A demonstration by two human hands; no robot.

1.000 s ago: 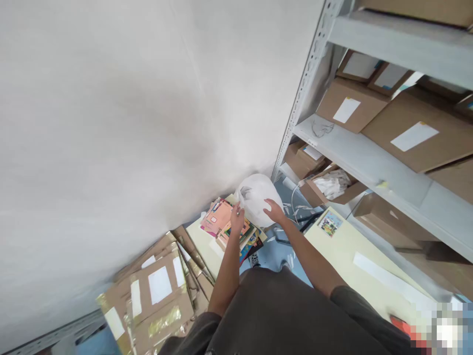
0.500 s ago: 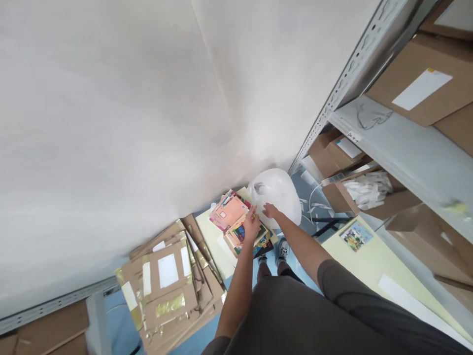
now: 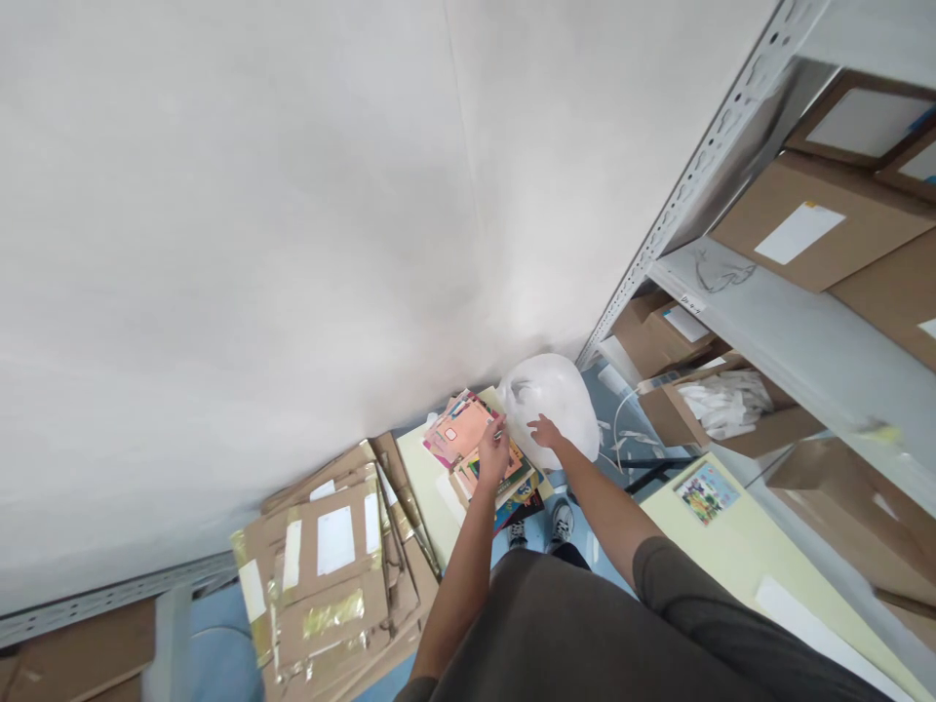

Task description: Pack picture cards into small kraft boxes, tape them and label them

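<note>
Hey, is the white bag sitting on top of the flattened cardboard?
No, the white bag is beside the stack of books, apart from the flattened cardboard.

Diffuse light, soft shadows across wall (image 3: 292,214)

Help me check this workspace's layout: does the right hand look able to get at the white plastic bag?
Probably yes: the right hand overlaps the white plastic bag in this view, with nothing visible blocking it. The left hand is off to the side, by the books.
</note>
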